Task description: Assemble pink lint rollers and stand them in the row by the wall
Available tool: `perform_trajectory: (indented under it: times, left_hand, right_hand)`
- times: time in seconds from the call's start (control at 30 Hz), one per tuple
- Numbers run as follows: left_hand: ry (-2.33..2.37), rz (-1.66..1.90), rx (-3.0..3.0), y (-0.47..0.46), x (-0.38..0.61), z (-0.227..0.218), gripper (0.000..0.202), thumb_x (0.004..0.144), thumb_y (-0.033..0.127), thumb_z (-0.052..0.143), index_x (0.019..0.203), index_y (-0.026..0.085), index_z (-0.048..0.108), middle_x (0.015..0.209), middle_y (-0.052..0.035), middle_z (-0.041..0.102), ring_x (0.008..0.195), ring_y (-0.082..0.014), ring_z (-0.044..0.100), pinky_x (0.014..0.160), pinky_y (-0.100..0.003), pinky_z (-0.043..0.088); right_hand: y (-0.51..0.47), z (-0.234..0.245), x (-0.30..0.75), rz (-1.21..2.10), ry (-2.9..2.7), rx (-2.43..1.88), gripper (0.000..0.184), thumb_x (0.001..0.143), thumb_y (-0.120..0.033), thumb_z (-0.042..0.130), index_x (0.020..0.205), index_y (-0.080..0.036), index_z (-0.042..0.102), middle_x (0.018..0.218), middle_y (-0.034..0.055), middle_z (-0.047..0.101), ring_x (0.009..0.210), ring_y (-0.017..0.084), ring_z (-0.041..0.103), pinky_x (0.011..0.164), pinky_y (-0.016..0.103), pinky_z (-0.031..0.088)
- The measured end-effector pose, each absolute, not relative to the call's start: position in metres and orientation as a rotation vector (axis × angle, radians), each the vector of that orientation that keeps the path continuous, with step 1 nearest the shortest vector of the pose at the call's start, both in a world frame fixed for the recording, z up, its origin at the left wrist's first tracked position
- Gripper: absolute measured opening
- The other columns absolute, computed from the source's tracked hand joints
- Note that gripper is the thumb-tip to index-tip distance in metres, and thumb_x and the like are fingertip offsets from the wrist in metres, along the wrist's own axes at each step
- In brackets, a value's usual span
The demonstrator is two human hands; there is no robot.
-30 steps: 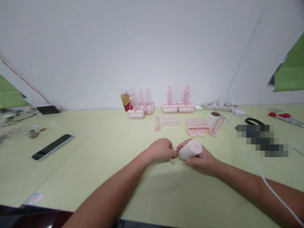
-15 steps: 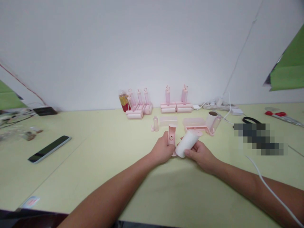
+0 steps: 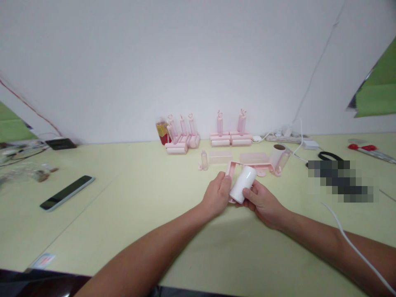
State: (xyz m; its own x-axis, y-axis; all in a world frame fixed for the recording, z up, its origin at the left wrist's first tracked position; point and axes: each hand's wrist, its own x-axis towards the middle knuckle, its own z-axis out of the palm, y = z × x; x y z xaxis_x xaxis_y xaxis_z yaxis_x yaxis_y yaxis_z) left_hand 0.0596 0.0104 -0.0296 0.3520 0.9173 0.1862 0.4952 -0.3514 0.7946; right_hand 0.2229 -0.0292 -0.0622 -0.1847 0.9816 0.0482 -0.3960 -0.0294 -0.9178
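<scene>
My left hand (image 3: 218,191) is closed around a pink plastic lint roller frame (image 3: 232,169), whose lower end is partly hidden. A white sticky roll (image 3: 244,184) is gripped in my right hand (image 3: 262,202), tilted, its lower end close against the frame. Whether roll and frame are joined I cannot tell. Just beyond my hands lie a clear pink cover (image 3: 220,156), a small clear pink handle (image 3: 204,160) and another clear pink cover (image 3: 255,158). Farther right, a second white roll (image 3: 277,155) stands upright beside another pink handle (image 3: 282,163).
Several assembled pink lint rollers (image 3: 176,148) stand along the wall, beside a red and yellow package (image 3: 162,132). A phone (image 3: 67,193) lies on the left. At right are a power strip (image 3: 286,138), a white cable (image 3: 343,231) and red-handled scissors (image 3: 361,147).
The pink frame in my left hand has turned and tilted toward the roll. My right hand has brought the white roll closer against it, and the roll stands slightly steeper.
</scene>
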Motion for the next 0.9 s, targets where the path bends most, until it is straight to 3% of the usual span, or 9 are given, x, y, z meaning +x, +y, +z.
perform_trajectory:
  times: [0.17, 0.33, 0.4, 0.57, 0.77, 0.9]
  left_hand:
    - [1.234, 0.794, 2.036, 0.004, 0.062, -0.026, 0.039, 0.101, 0.048, 0.021, 0.087, 0.021, 0.046, 0.078, -0.0006, 0.058, 0.071, -0.0162, 0.055, 0.066, -0.028, 0.042]
    - [1.280, 0.735, 2.099, 0.003, 0.062, -0.025, 0.041, 0.101, 0.052, 0.019, 0.092, 0.022, 0.046, 0.080, -0.0019, 0.062, 0.073, -0.0182, 0.059, 0.066, -0.028, 0.042]
    - [1.292, 0.678, 2.141, 0.002, 0.062, -0.023, 0.043, 0.100, 0.054, 0.019, 0.097, 0.022, 0.047, 0.082, -0.0028, 0.064, 0.074, -0.0193, 0.061, 0.065, -0.029, 0.042]
    - [1.220, 0.623, 2.263, -0.001, 0.061, -0.016, 0.047, 0.100, 0.053, 0.018, 0.117, 0.020, 0.047, 0.095, -0.0073, 0.068, 0.084, -0.0233, 0.066, 0.070, -0.031, 0.045]
    - [1.117, 0.786, 2.322, -0.002, 0.053, -0.010, 0.055, 0.099, 0.049, 0.032, 0.144, 0.017, 0.027, 0.116, -0.0129, 0.065, 0.099, -0.0255, 0.065, 0.083, -0.037, 0.048]
    - [0.784, 0.937, 2.457, 0.001, 0.047, -0.004, 0.035, 0.099, 0.035, 0.039, 0.127, 0.017, 0.049, 0.126, -0.0124, 0.060, 0.113, -0.0219, 0.057, 0.098, -0.035, 0.045]
  right_hand:
    - [-0.032, -0.058, 0.221, 1.444, -1.050, -0.877, 0.056, 0.073, -0.041, 0.080, 0.114, -0.022, 0.047, 0.086, 0.0027, 0.067, 0.071, 0.019, 0.064, 0.068, 0.033, 0.053]
    - [-0.036, -0.053, 0.221, 1.301, -1.047, -0.879, 0.095, 0.071, -0.031, 0.081, 0.143, -0.031, 0.019, 0.096, 0.0027, 0.065, 0.078, 0.019, 0.066, 0.072, 0.035, 0.055]
    - [-0.036, -0.053, 0.222, 1.258, -1.091, -0.895, 0.102, 0.072, -0.027, 0.080, 0.148, -0.033, 0.012, 0.100, 0.0034, 0.064, 0.083, 0.020, 0.066, 0.074, 0.035, 0.055]
    - [-0.037, -0.053, 0.226, 1.181, -1.222, -0.968, 0.100, 0.074, -0.019, 0.074, 0.151, -0.032, 0.011, 0.117, 0.0075, 0.059, 0.087, 0.019, 0.062, 0.078, 0.034, 0.052]
    - [-0.043, -0.048, 0.226, 1.336, -1.261, -0.845, 0.101, 0.069, -0.012, 0.064, 0.152, -0.030, 0.010, 0.138, 0.0082, 0.048, 0.108, 0.023, 0.057, 0.090, 0.035, 0.046]
    - [-0.044, -0.048, 0.227, 1.488, -1.247, -0.816, 0.105, 0.064, -0.009, 0.061, 0.153, -0.031, 0.009, 0.139, 0.0071, 0.049, 0.098, 0.020, 0.059, 0.076, 0.029, 0.047]
